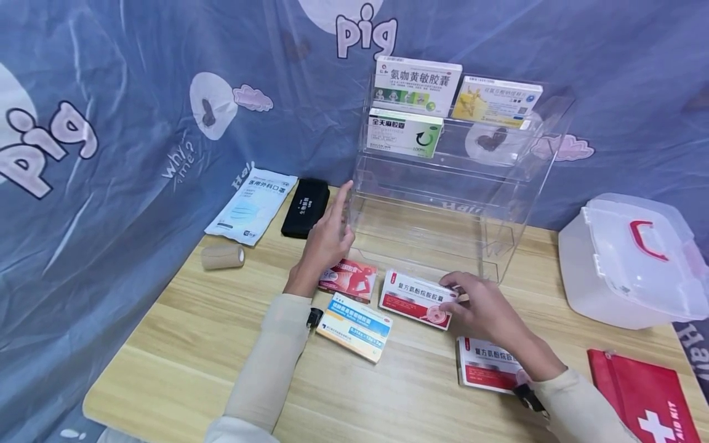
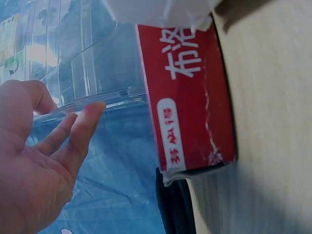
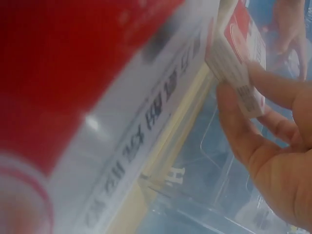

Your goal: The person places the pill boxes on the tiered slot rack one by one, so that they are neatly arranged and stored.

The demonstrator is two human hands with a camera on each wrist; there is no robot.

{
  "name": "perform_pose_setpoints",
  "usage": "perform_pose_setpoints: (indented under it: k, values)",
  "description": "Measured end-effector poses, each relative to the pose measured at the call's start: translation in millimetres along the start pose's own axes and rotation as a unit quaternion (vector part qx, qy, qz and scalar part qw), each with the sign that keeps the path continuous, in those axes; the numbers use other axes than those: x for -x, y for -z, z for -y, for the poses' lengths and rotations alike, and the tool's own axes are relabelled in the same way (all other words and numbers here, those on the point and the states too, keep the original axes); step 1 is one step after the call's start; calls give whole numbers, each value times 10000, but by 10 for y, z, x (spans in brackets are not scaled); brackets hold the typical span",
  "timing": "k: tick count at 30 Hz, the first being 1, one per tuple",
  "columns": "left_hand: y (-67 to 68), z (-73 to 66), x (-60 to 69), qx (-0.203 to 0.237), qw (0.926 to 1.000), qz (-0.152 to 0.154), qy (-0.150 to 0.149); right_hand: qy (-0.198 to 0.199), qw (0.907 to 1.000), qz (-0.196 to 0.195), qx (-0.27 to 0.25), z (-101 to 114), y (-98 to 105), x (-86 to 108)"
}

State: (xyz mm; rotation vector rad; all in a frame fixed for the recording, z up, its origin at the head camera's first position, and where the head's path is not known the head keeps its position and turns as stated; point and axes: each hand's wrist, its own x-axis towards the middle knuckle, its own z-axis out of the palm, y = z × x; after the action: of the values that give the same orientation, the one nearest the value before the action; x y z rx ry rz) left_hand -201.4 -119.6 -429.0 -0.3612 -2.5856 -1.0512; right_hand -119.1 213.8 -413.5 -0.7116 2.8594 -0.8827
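Surface point(image 1: 183, 344), left: roll point(image 1: 223, 256) on its side, mask pack point(image 1: 251, 206) behind it, black case point(image 1: 306, 208) beside the pack. Left hand point(image 1: 328, 243): grip spread, index finger extended, at the left side of the clear rack point(image 1: 443, 191). By the left wrist: red box point(image 1: 354, 280) and, just in front, blue box point(image 1: 356, 327). The rack's top tier carries the white box point(image 1: 418, 86) and yellow box point(image 1: 496, 101); green box point(image 1: 404, 133) sits one tier below. In front of the rack, the white-red box point(image 1: 412, 298) is pinched at its right end by the grip of the right hand point(image 1: 483, 307); full contact with the surface cannot be confirmed. Second white-red box point(image 1: 484, 369) lies by the right wrist. Far right: lidded bin point(image 1: 631, 264), red pouch point(image 1: 642, 391) before it
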Motion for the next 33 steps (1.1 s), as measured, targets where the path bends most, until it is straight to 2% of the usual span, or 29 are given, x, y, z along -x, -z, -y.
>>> perform_pose_setpoints:
  k: [6,10,13,17,20,26,29,33]
  values:
    - [-4,-8,18,-2,10000,-8,31,486,9967,-627,188,-13,173,14]
    - [-9,-6,29,-28,10000,-57,27,615,9936,-936,138,-7,368,-15]
    - [-12,-2,25,-35,10000,-55,-6,746,9883,-1323,162,-5,551,-49]
    - [-3,-2,9,-64,9999,-35,-70,785,9770,-1966,267,30,822,-100]
    - [7,1,-2,-92,9999,-26,-89,661,9687,-2380,232,93,1022,-157]
    - [14,2,2,-61,10000,25,-26,522,9519,-3011,205,125,1362,-385]
    - [13,-1,6,-42,10000,21,-16,462,9421,-3321,-22,74,1491,-529]
    - [12,-2,6,-10,10000,15,-23,205,9222,-3842,-382,20,1617,-713]
